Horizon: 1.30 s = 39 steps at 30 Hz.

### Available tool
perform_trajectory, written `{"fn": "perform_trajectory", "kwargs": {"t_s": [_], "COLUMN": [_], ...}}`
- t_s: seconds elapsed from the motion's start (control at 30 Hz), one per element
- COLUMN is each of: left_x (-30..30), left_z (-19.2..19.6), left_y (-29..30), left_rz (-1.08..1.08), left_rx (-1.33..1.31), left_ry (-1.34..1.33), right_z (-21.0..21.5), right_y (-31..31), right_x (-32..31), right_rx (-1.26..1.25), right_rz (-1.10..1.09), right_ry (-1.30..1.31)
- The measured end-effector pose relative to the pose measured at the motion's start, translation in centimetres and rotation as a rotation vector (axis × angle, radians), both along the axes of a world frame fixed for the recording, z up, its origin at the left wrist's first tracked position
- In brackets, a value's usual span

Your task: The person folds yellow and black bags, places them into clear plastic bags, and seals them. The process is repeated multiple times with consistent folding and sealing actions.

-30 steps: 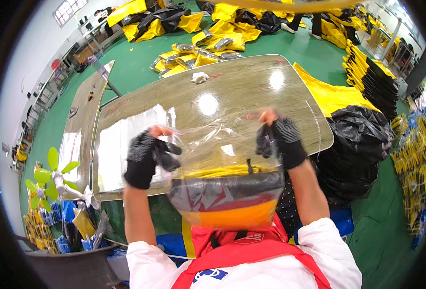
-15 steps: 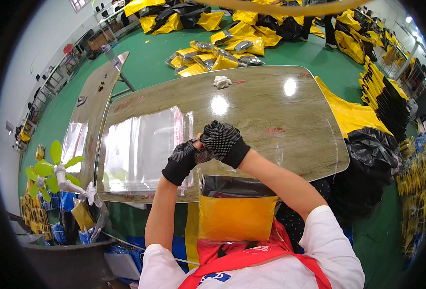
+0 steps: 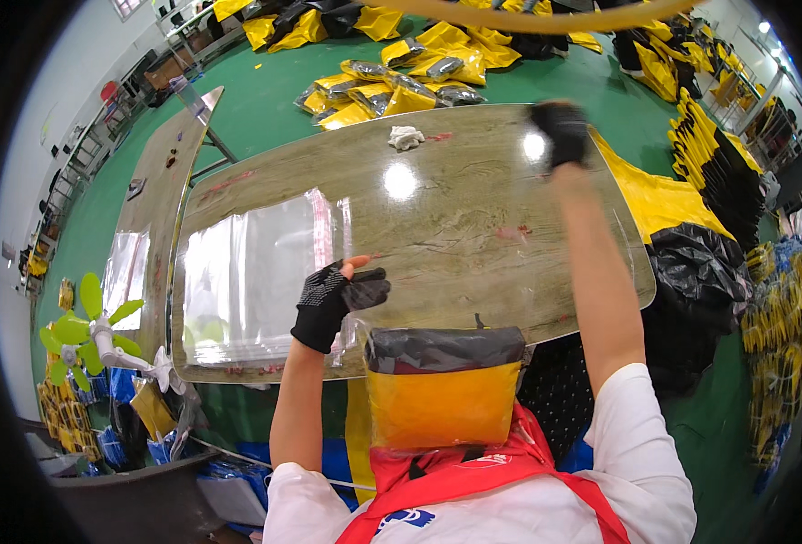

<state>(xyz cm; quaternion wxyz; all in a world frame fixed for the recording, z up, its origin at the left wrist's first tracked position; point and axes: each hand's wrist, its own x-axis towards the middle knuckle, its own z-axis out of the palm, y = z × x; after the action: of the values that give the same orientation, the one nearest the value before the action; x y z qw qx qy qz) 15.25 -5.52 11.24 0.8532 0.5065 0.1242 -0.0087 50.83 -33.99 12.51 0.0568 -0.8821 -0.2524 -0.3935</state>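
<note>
Package [image 3: 444,399] of folded yellow and black material, wrapped in clear film, sits up against the worker's red apron [image 3: 501,464] at the near edge of the table [image 3: 473,199]. I can't tell whether the lap or that edge bears its weight; if the hold is poor, a knock could drop it to the floor [image 3: 546,82].

The worker's left hand [image 3: 330,299], black-gloved, hovers just inside the near edge, between the clear plastic sleeves [image 3: 247,276] and the package. Its thumb stands apart from the curled fingers, yet whether film is pinched there I can't make out. Were film snagged on the glove, a tug could pull the package askew.

The right hand [image 3: 560,136] is over by the far right corner, too blurred to say whether its fingers are apart or together.

Those sleeves, piled towards the table's left end, look slick; a brush of the left wrist might slide some over the near edge. Beside the near left corner stands a green-bladed fan [image 3: 106,340], whose draught, if running, could lift the top one.
</note>
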Motion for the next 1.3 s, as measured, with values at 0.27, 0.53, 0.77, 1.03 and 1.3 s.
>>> {"fn": "perform_trajectory", "kwargs": {"t_s": [0.27,0.53,0.77,1.03,1.3], "left_x": [-0.8,-2.0,-10.2,-7.0,-5.8], "left_z": [0.5,1.8,-2.5,-1.4,-1.5], "left_y": [3.6,1.4,3.2,2.2,3.1], "left_rz": [0.042,-0.042,-0.091,0.286,0.381], "left_rx": [0.809,0.961,0.282,0.22,0.164], "left_ry": [0.126,0.036,-0.202,-0.007,0.096], "right_z": [-2.1,-1.1,-1.6,-8.0,-5.6], "right_y": [-1.5,-2.7,-10.3,-19.5,-0.7], "right_x": [-17.7,-21.0,-27.2,-18.1,-19.4], "right_rx": [0.908,1.398,0.689,2.441,0.951], "right_rz": [0.219,0.61,0.691,0.744,0.524], "right_ry": [1.584,1.834,1.396,1.023,1.618]}}
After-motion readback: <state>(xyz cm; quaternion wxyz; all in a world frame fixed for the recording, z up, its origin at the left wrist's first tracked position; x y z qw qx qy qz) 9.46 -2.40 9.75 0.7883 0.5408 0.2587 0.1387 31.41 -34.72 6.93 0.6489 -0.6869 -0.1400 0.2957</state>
